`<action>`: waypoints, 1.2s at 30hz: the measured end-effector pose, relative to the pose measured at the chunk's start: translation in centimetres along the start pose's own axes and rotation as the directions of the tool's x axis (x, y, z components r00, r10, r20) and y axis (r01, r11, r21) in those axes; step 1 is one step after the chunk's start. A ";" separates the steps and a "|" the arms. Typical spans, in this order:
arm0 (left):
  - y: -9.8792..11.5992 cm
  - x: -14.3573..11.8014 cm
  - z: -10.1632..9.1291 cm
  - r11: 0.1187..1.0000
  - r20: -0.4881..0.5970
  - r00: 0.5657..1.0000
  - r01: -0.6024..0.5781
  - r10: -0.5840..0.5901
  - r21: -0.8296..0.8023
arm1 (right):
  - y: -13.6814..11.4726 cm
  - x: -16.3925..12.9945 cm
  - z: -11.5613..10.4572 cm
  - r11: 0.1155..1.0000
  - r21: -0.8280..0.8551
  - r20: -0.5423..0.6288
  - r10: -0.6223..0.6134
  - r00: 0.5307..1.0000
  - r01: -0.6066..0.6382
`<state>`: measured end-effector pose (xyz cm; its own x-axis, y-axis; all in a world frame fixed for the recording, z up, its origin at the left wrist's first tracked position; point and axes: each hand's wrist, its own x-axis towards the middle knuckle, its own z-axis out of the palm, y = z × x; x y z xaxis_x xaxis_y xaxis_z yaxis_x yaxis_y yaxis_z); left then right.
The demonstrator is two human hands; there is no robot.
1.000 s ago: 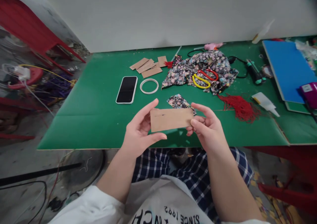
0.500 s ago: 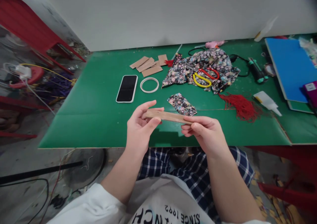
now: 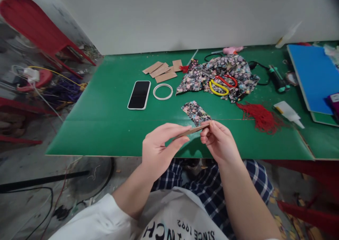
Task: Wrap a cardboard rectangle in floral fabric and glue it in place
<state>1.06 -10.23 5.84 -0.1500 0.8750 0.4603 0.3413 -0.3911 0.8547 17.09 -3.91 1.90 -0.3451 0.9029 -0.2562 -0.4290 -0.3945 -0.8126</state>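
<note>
A thin strip of brown cardboard (image 3: pixel 195 129) is held level above the front of the green table, seen nearly edge-on. My left hand (image 3: pixel 165 144) grips its left part between thumb and fingers. At its right end, my right hand (image 3: pixel 218 137) pinches the strip with thumb and fingertips. Just beyond my hands a cut piece of floral fabric (image 3: pixel 195 112) lies flat on the table, its near corner close behind my right fingertips. Farther back, scissors (image 3: pixel 219 88) with red and yellow handles rest on a crumpled floral cloth (image 3: pixel 230 65).
On the green table (image 3: pixel 106 134) lie a phone (image 3: pixel 139 95), a white tape ring (image 3: pixel 162 92), several cardboard pieces (image 3: pixel 161 71), red threads (image 3: pixel 262 118), a white glue bottle (image 3: pixel 288 113), a green-black tool (image 3: pixel 278 79) and a blue board (image 3: pixel 312 77). A white wall stands behind.
The cardboard strip has turned, its right end now higher and its face edge-on. My left hand has slid right along it, closer to my right hand. The view has shifted slightly.
</note>
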 end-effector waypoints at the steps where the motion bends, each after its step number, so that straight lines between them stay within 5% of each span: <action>1: 0.1 0.0 0.0 1.000 -0.002 1.000 -0.014 0.014 -0.004 | 0.1 0.0 0.0 1.000 0.011 0.012 0.017 1.000 -0.018; 7: 0.6 -0.4 0.4 0.994 -0.054 0.992 -0.108 0.110 0.022 | 0.6 0.1 0.4 0.996 0.058 0.076 0.066 0.995 -0.071; 12: 0.5 -0.5 1.0 0.987 -0.290 0.948 -0.102 0.135 0.128 | 1.0 0.1 0.3 0.995 0.048 0.089 0.078 0.993 -0.083; 14: -0.4 -0.1 1.0 0.997 -0.388 0.921 -0.009 0.038 0.076 | 1.1 0.0 0.1 0.999 0.030 0.084 0.030 0.996 -0.032; 16: -1.8 0.7 0.9 0.982 -0.428 0.885 0.148 -0.184 -0.115 | 1.1 -0.2 -0.2 0.999 0.018 0.112 -0.035 0.993 0.033; 20: -4.6 1.9 0.8 0.712 -0.234 0.741 0.430 -0.629 -0.555 | 1.0 -0.8 -0.2 0.992 0.012 0.240 -0.124 0.963 0.124; 24: -5.2 1.6 1.5 0.504 -0.066 0.624 0.560 -0.779 -0.657 | 1.3 -1.0 0.3 0.984 -0.060 0.264 -0.144 0.954 0.166; 30: -4.5 1.1 2.6 0.383 0.080 0.554 0.666 -0.829 -0.641 | 1.7 -0.8 0.5 0.968 -0.075 0.227 -0.217 0.950 0.239; 36: -4.6 0.8 3.1 0.365 0.140 0.567 0.680 -0.812 -0.636 | 1.6 -0.9 0.2 0.954 -0.034 0.231 -0.284 0.931 0.299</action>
<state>2.28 -6.87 1.49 -0.2317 0.8535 -0.4667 -0.5680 0.2707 0.7772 16.56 -5.35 0.89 -0.3921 0.9130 0.1129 -0.4840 -0.1004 -0.8693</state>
